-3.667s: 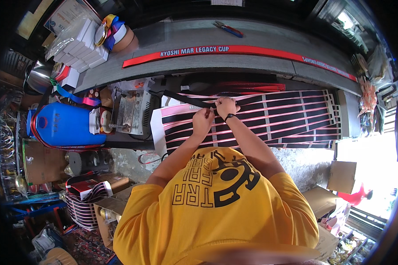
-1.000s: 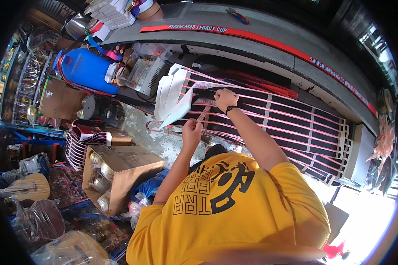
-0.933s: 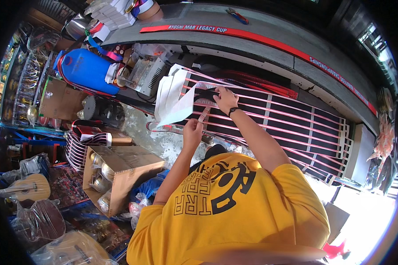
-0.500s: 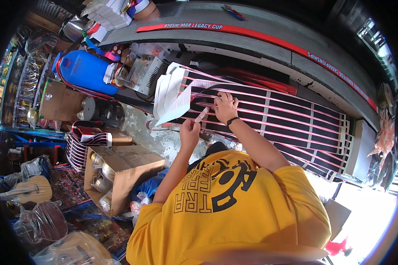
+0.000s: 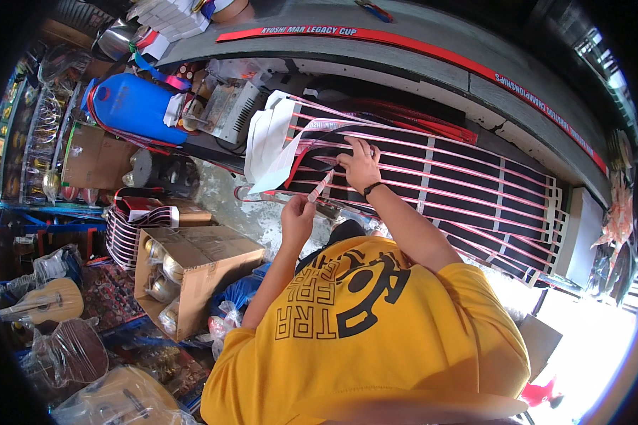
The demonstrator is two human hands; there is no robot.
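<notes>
Between my two hands a narrow pink-and-white printed ribbon (image 5: 322, 186) runs at a slant. My left hand (image 5: 298, 214) is closed in a pinch on its lower end. Higher up and to the right, my right hand (image 5: 360, 167) has thumb and fingers bent together at the ribbon's upper part, close over the striped rows. Under it lies a long black panel (image 5: 461, 185) crossed by several pink-and-white ribbons lengthwise and pale bands crosswise. A dark, red-edged ribbon (image 5: 308, 150) curves up beside the right hand. White sheets (image 5: 271, 145) fan out at the panel's left end.
A grey ledge (image 5: 418, 32) with a long red printed ribbon (image 5: 404, 41) runs along the far side. To the left stand a blue jug (image 5: 138, 110), a metal box (image 5: 230, 113) and an open carton (image 5: 209, 265). Plastic-wrapped guitars (image 5: 64, 354) lie at lower left.
My left hand has moved slightly down and left with the ribbon end. My right hand has shifted slightly left and bent its fingers, and the dark ribbon beside it now bulges upward.
</notes>
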